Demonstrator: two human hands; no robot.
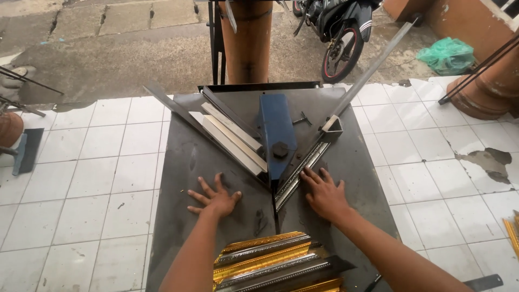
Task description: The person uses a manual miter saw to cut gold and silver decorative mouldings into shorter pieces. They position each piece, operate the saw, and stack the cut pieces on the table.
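On the dark metal bench (357,162), just right of its middle, lies a narrow strip of ornate silver moulding (300,174), running on a slant from near the bench's centre up toward the right. Our right hand (324,193) rests flat against its lower stretch, the fingers (312,176) spread open and touching the strip's edge, gripping nothing. The strip sits along a slanted metal guide rail (373,67) that reaches up and right past the bench's far corner, with a small triangular metal bracket (332,127) at the strip's upper end.

Our left hand (215,198) lies palm down on the bare bench surface left of centre, fingers splayed wide and holding nothing, well apart from the strip. Just above it, several pale flat bars (232,141) lie side by side on a slant mirroring the right rail, so that the two sides form a V whose point is between our hands. In the mouth of that V stands a blue metal block (277,127) with a dark hexagonal nut (280,150) near its lower end.

Nearest to us, at the bench's front edge, a bundle of gold and silver ornate mouldings (270,259) lies stacked between our forearms.

The bench stands on a white tiled floor (108,162). Beyond it we see a brown post (248,38), a parked motorcycle (340,32) and a green plastic bag (447,55) on the concrete.
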